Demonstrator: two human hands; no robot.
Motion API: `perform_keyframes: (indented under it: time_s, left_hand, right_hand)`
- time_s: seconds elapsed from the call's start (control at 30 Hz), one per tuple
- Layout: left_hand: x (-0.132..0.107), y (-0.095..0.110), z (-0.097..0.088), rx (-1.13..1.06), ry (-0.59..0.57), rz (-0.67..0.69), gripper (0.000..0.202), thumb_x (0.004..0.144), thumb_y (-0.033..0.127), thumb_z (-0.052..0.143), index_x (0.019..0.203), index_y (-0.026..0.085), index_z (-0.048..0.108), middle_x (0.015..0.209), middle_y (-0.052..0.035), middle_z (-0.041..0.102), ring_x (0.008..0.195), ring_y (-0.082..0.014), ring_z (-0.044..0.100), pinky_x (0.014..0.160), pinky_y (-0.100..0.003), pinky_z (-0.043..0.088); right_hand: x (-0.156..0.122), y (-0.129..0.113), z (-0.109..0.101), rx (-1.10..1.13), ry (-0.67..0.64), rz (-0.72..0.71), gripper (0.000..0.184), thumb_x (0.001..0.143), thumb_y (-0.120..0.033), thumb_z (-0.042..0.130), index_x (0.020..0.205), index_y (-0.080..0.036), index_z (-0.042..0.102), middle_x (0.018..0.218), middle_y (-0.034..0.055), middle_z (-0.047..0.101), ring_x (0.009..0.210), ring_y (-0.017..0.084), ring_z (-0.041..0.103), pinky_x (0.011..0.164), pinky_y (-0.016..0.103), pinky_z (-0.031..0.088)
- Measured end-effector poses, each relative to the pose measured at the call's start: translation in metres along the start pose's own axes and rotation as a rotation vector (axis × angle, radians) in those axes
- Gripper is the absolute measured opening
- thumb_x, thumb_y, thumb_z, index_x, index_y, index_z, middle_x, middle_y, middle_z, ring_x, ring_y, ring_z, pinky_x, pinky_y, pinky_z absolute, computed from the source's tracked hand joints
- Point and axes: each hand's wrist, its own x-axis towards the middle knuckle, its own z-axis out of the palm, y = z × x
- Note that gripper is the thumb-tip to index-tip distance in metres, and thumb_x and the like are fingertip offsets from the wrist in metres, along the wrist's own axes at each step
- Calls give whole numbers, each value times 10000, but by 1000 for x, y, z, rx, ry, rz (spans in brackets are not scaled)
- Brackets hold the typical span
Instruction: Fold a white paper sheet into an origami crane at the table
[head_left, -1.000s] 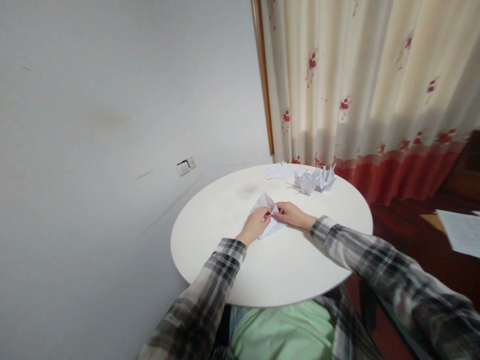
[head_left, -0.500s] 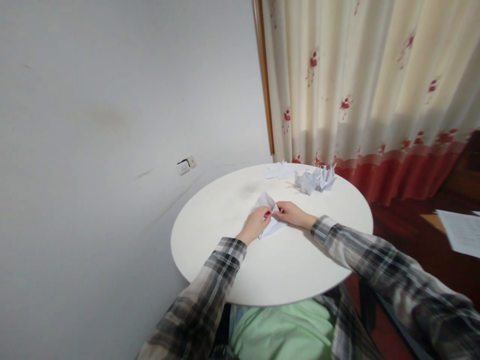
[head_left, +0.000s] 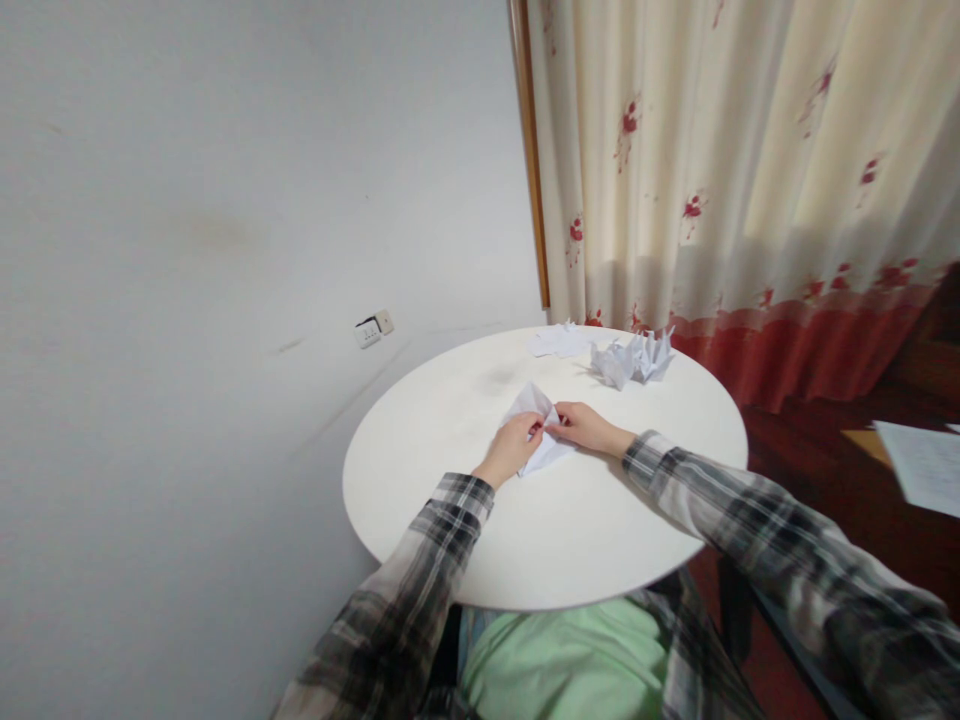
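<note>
1. Both grips, left hand (head_left: 513, 446) and right hand (head_left: 589, 428), pinch folded paper (head_left: 532, 398) around the worktop's (head_left: 420, 480) middle.
2. Uneven pulling between them could skew a crease or tear the folded paper.

No readable text or labels.

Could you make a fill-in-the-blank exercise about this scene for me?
Folded paper, in the grip of the left hand and right hand, is coloured ____.
As pictured, flat paper lies ____ of the standing paper shapes.
The curtain has a ____ bottom band.

Missing words: white; left; red.
</note>
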Motion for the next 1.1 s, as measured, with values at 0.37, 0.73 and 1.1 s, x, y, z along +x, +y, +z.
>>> perform_keyframes:
  time_s: [0.37,0.73,1.1]
  left_hand:
    - [0,0,0,7,3,5,184,775,182,417,882,162,565,848,-36,597,747,-132,521,704,-250,413]
    - [0,1,-1,2,-8,-2,187,780,188,414,881,165,570,847,-36,600,747,-134,520,704,-252,408]
    - [1,0,1,25,-14,-3,185,786,201,409,877,163,565,845,-37,600,747,-135,524,699,-245,409]
  right_hand:
    - [0,1,1,-12,1,18,169,750,-268,504,733,-117,579,629,6,543,547,79,418,525,184,297]
    - [0,-2,-1,-14,-7,35,169,747,-264,506,740,-117,590,636,11,548,543,81,410,521,189,291]
    - [-1,0,-1,-17,-4,15,178,751,-262,500,741,-109,590,627,9,543,531,78,398,519,189,283]
